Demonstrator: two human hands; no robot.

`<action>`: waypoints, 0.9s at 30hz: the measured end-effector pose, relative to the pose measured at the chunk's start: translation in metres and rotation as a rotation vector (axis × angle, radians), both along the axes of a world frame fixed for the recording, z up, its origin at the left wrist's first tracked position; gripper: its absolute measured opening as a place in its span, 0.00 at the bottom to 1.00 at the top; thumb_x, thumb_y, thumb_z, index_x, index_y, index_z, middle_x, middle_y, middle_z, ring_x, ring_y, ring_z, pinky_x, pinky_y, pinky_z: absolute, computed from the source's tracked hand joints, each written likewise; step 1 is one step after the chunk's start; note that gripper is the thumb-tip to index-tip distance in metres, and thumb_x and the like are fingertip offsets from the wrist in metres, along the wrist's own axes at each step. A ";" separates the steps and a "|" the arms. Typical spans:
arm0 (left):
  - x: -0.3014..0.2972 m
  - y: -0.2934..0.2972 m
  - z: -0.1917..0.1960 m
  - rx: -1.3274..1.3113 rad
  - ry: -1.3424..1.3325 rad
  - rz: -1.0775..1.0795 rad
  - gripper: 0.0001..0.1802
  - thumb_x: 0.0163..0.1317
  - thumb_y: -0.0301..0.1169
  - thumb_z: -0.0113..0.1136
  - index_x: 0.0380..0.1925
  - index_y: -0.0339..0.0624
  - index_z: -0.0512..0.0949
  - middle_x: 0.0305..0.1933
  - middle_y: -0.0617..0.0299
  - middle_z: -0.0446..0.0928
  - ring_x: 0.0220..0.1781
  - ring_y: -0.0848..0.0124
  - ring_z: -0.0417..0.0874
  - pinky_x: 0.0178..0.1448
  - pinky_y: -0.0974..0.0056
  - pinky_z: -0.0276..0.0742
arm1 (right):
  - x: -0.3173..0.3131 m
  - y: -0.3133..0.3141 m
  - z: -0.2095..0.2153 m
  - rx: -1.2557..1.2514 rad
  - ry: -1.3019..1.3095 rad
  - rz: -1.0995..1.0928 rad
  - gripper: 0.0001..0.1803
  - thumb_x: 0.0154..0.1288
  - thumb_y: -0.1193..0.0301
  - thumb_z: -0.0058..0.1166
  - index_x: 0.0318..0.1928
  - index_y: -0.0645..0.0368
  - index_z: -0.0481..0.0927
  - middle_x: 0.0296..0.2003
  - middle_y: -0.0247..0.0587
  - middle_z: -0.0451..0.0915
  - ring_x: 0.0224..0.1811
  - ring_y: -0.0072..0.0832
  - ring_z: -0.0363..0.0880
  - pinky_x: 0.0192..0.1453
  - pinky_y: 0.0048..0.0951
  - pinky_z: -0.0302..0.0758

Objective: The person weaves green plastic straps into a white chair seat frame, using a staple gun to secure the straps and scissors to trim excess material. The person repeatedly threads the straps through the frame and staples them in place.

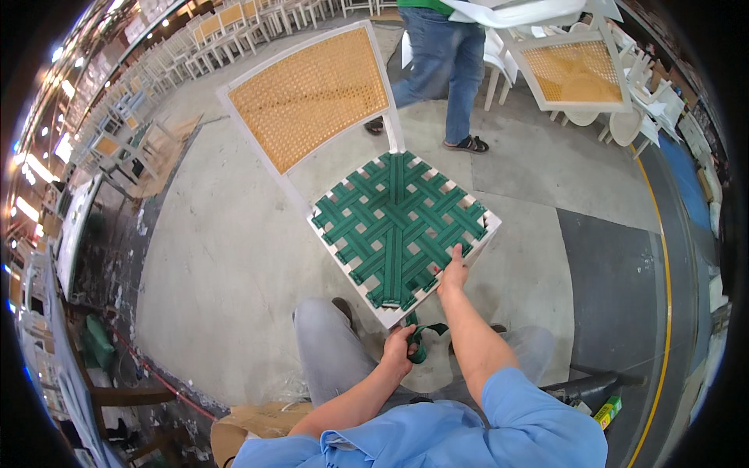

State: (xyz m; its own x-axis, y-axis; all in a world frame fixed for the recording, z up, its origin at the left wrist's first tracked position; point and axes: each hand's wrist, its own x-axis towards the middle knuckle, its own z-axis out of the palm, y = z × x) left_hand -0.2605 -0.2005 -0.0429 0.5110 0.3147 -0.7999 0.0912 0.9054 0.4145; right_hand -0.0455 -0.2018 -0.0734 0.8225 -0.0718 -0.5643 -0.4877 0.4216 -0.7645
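Observation:
In front of me stands a chair with a white frame (493, 226), turned so that one seat corner points at me. Woven green webbing (396, 214) crosses its seat, with square gaps between the bands. Its backrest is a cane panel (312, 93) at the far left. My left hand (398, 349) is closed on a loose green webbing strap (425, 343) just below the near corner; the strap's end curls to the right. My right hand (453, 274) grips the seat's near right edge, thumb on top of the webbing and fingers hidden underneath.
A person in jeans (445, 66) walks behind the chair. Another cane-backed chair (576, 70) is at the upper right. Rows of white chairs (222, 39) line the back left. A cardboard box (257, 421) sits by my left side, and a green-yellow package (608, 411) lies at my right.

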 end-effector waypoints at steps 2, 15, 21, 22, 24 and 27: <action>0.001 0.002 -0.002 -0.003 -0.010 0.001 0.05 0.67 0.28 0.59 0.37 0.45 0.72 0.37 0.60 0.82 0.23 0.75 0.72 0.21 0.70 0.58 | -0.007 -0.005 0.003 -0.052 0.113 -0.009 0.37 0.69 0.48 0.60 0.60 0.71 0.73 0.57 0.48 0.78 0.55 0.38 0.78 0.58 0.42 0.76; 0.017 0.012 -0.005 -0.072 0.047 0.015 0.07 0.69 0.28 0.55 0.46 0.45 0.75 0.36 0.59 0.82 0.23 0.73 0.74 0.19 0.70 0.57 | 0.057 -0.097 0.066 -0.729 0.083 1.271 0.23 0.69 0.47 0.57 0.40 0.54 0.85 0.35 0.38 0.85 0.39 0.31 0.84 0.44 0.39 0.79; 0.029 0.015 0.007 -0.044 0.084 -0.081 0.09 0.70 0.27 0.53 0.48 0.42 0.76 0.39 0.56 0.83 0.23 0.73 0.73 0.20 0.70 0.57 | 0.171 -0.052 0.070 -1.186 -0.628 0.704 0.28 0.67 0.48 0.57 0.48 0.62 0.83 0.45 0.53 0.85 0.50 0.49 0.83 0.54 0.43 0.77; 0.032 0.012 0.010 -0.026 0.076 -0.119 0.10 0.71 0.28 0.51 0.49 0.41 0.76 0.42 0.54 0.84 0.27 0.73 0.77 0.20 0.70 0.56 | 0.185 -0.053 0.068 -1.258 -0.640 0.713 0.30 0.67 0.47 0.56 0.51 0.62 0.82 0.49 0.54 0.84 0.53 0.50 0.82 0.57 0.45 0.77; 0.030 0.016 0.010 -0.023 0.064 -0.122 0.12 0.72 0.29 0.49 0.51 0.39 0.76 0.44 0.51 0.85 0.30 0.74 0.81 0.20 0.71 0.56 | 0.191 -0.040 0.061 -1.262 -0.443 0.991 0.36 0.69 0.41 0.50 0.59 0.61 0.79 0.55 0.56 0.81 0.60 0.49 0.78 0.62 0.46 0.74; 0.024 0.020 0.007 -0.067 0.039 -0.098 0.12 0.71 0.30 0.50 0.49 0.39 0.77 0.42 0.51 0.85 0.27 0.74 0.78 0.20 0.71 0.57 | 0.184 -0.037 0.055 -1.217 -0.316 1.168 0.37 0.70 0.39 0.46 0.59 0.60 0.79 0.55 0.56 0.81 0.60 0.49 0.79 0.62 0.46 0.74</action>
